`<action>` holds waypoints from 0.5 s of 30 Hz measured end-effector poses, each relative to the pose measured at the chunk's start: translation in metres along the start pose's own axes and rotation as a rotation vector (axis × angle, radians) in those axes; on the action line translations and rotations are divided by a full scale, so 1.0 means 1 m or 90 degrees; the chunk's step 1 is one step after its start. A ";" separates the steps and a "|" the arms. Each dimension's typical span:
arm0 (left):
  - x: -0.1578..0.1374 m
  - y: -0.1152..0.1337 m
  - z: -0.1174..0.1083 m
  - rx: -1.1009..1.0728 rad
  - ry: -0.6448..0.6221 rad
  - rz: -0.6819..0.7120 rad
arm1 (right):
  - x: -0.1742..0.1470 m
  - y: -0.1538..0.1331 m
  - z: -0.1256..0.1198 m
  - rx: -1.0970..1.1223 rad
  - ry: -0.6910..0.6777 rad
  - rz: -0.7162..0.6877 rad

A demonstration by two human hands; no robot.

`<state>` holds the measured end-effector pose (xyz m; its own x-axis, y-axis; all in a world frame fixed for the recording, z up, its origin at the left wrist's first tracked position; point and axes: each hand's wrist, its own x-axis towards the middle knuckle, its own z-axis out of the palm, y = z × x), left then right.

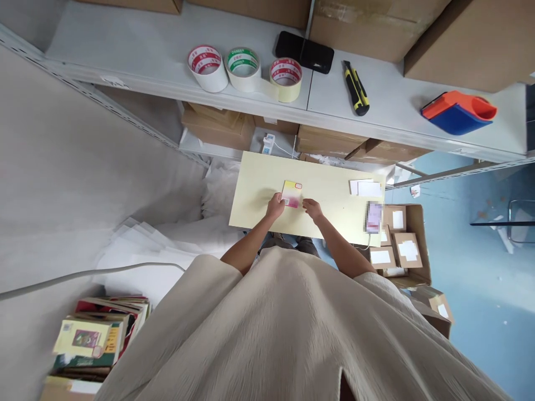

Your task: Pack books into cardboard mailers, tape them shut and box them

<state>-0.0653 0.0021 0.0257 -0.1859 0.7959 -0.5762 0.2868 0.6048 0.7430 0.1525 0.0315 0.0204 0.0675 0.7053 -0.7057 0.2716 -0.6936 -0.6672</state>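
A small book, yellow fading to pink with a barcode near its lower left, lies over the pale yellow table. My left hand grips its lower left edge, thumb on top; the fingers beneath are hidden. Just off the book's right edge is my right hand, its fingers loosely bent and a little apart, with nothing visible in them.
White papers and a phone with a cable lie at the table's right. Above, a shelf carries tape rolls, a cutter and a tape dispenser. Cartons stand right; stacked books lower left.
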 end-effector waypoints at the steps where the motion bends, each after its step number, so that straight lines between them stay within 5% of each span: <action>1: 0.000 -0.002 0.000 0.008 -0.007 0.004 | 0.000 0.002 0.000 0.001 0.004 0.003; 15: 0.001 -0.011 0.017 -0.023 -0.072 0.008 | 0.009 0.014 0.001 0.001 0.015 -0.016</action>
<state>-0.0525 -0.0043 0.0118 -0.0746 0.7968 -0.5996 0.2536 0.5967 0.7613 0.1559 0.0275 0.0046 0.0838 0.7258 -0.6828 0.2722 -0.6758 -0.6850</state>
